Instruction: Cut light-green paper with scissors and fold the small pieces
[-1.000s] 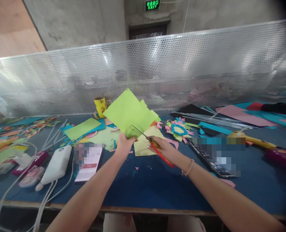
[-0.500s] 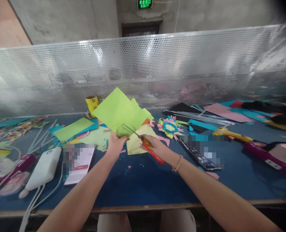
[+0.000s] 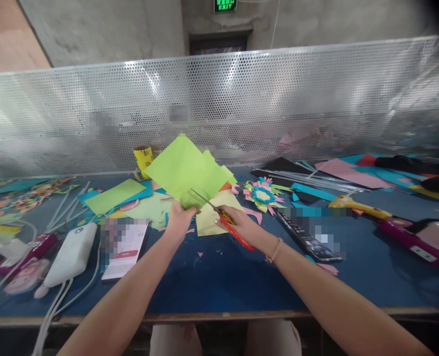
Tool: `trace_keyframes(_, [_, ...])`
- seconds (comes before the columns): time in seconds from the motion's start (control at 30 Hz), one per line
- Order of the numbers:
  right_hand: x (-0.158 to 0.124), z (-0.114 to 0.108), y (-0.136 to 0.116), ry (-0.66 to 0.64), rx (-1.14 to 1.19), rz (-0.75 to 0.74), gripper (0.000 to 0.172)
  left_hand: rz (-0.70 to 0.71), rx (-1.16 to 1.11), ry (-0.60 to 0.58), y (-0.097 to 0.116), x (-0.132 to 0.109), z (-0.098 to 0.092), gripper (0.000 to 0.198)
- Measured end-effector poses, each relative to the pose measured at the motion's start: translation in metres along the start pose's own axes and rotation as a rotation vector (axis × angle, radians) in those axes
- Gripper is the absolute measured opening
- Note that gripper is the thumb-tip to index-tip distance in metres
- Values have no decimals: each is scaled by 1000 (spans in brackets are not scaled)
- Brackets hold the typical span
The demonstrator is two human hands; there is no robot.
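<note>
A large light-green sheet of paper is held up by its lower edge in my left hand, thumb and fingers pinched together. My right hand is wrapped round the red handles of a pair of scissors. The blades point up and left, lying across the lower part of the green paper. Whether they are spread is too fine to make out. Behind my hands a pale yellow sheet rests on the table. To the right of it lies a paper flower in blue, pink and cream.
A white power bank with cables and a phone lie at the left. At the right are another dark device and a yellow and purple glue gun. A yellow tape roll stands before the perforated metal screen.
The view has shifted slightly. Both hands keep their hold, and the paper and scissors stay almost in the same place relative to each other.
</note>
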State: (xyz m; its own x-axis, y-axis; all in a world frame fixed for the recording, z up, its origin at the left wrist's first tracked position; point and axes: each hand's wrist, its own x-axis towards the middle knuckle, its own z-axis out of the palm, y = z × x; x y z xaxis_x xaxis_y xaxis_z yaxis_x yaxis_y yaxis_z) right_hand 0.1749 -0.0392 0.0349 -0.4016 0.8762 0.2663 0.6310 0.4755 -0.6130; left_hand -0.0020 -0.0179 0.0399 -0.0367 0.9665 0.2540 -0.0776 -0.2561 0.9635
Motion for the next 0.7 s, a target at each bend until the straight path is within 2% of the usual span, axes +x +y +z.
trace_keyframes(0.17, [-1,0,-1,2,7,2,36,65,-40,-23,-8,4,-3,30])
trace_keyframes(0.43, [2,1,5,-3,6,33,35,12,-110,26,-14,7,-3,29])
trace_keyframes(0.7, [4,1,9,17,-15,70,34,17,-110,57,-19,10,-5,31])
